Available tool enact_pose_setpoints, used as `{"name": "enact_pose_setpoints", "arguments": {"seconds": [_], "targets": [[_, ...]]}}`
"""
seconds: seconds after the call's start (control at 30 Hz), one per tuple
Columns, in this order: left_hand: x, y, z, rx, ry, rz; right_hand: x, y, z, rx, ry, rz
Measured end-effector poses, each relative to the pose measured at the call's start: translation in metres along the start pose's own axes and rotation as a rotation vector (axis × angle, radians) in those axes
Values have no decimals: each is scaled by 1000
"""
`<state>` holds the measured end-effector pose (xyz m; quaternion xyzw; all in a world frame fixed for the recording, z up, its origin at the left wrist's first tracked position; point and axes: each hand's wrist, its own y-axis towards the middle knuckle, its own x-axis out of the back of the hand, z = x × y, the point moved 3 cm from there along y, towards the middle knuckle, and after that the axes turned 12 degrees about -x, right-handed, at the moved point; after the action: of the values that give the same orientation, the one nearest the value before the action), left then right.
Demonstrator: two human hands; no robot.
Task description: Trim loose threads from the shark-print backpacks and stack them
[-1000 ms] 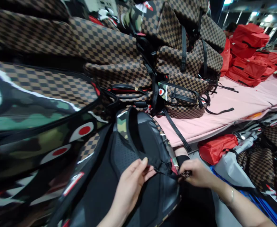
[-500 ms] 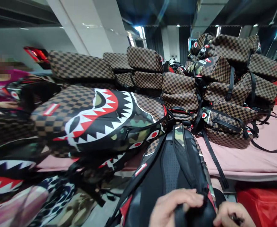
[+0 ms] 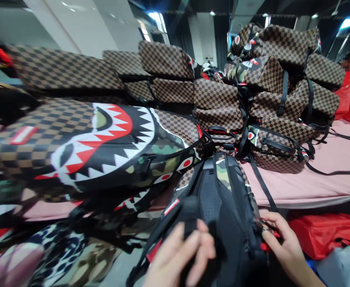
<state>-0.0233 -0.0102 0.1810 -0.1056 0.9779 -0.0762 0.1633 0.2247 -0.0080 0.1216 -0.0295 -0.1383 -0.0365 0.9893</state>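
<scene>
1. Gripping the backpack (image 3: pixel 223 207) from both sides: it lies back panel up, long axis running from the hands away toward the shark-mouth bag (image 3: pixel 103 147), its far end touching that bag's lower right edge.
2. Left hand (image 3: pixel 177 259) is at the backpack's near left side, fingers curled together over a black strap (image 3: pixel 189 215); whether they pinch it fully I cannot tell, some blur.
3. Right hand (image 3: pixel 282 247) is on the backpack's near right edge, fingertips closed on the red-trimmed seam.
4. Both hands are equally near; the backpack's bulk lies forward of the fingers.
5. Right of the backpack: pink table top (image 3: pixel 327 179) and red bags (image 3: pixel 321 235) below it.
</scene>
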Motion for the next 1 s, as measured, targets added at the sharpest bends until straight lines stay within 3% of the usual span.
{"name": "enact_pose_setpoints", "arguments": {"seconds": [0.07,0.13,0.23,0.33,0.5,0.73,1.0], "targets": [[-24,-4,25,98,28,238,-5,-3,21,114,-98,66],[-41,-8,42,153,46,369,-9,-5,35,255,-142,123],[-47,-11,51,169,81,355,-12,-4,41,370,-137,149],[-45,-13,51,185,134,393,-15,0,40,374,-109,210],[-43,-16,52,201,208,417,-21,5,40,347,-95,289],[-47,-16,53,221,206,445,-21,3,32,282,20,280],[-48,-14,51,233,144,391,-18,4,28,170,78,272]]}}
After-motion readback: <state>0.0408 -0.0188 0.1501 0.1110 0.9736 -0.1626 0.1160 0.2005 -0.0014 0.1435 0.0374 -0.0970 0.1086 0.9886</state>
